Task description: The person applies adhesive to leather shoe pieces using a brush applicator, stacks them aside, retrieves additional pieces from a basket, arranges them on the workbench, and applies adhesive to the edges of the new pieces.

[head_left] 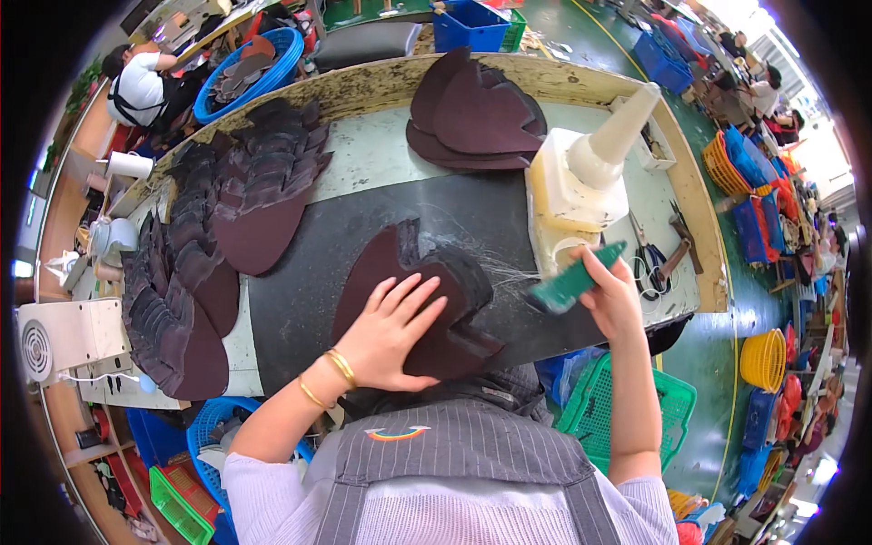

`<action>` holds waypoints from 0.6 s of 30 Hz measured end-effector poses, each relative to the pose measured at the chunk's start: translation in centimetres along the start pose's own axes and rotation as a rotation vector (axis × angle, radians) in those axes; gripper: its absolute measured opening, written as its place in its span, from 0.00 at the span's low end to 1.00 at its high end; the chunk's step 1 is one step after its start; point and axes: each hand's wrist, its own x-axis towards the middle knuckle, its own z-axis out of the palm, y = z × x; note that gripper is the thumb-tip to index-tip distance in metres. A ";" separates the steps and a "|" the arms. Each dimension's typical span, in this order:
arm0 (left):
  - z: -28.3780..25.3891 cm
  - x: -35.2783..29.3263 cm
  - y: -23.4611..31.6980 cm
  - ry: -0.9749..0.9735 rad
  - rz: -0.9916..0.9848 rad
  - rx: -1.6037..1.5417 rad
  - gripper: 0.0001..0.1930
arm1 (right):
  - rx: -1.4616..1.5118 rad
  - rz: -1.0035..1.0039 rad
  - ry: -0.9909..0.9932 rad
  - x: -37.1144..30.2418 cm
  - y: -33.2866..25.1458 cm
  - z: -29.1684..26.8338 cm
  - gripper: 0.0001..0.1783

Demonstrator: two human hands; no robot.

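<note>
My left hand (pixel 392 329) lies flat, fingers spread, on a stack of dark maroon leather-like pieces (pixel 368 272) with notched edges. My right hand (pixel 610 292) is closed round a green-handled brush (pixel 568 286), whose dark tip points left toward the stack without touching it. Just beyond the brush stands a yellowish-white plastic bottle (pixel 581 177) with a tall cone nozzle and a round opening low on its near side. Under the stack is a black mat (pixel 300 313) marked with pale, stringy streaks right of the pieces.
Overlapping rows of similar pieces (pixel 259 227) fill the table's left side. Another pile (pixel 477 113) lies at the back. Scissors (pixel 647 259) and a hammer (pixel 677 250) rest at the right, inside the raised wooden rim (pixel 363 86). A green basket (pixel 677 409) stands below the near right edge.
</note>
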 end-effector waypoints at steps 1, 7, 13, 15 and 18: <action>0.1 0.4 0.5 0.038 0.001 0.021 0.48 | 0.028 -0.034 -0.083 0.6 -0.1 2.0 0.09; 1.0 0.8 0.9 0.073 -0.068 0.011 0.47 | -0.589 -0.115 -0.302 4.7 0.9 11.4 0.08; 1.1 0.5 0.7 0.051 -0.074 -0.019 0.45 | -0.669 -0.260 -0.284 6.3 1.2 13.4 0.11; 1.6 0.2 0.9 0.057 -0.058 -0.035 0.45 | -0.739 -0.166 -0.289 6.1 0.5 13.1 0.10; 1.6 0.3 0.8 0.068 -0.063 -0.039 0.45 | -0.759 -0.251 -0.251 7.0 0.6 13.6 0.09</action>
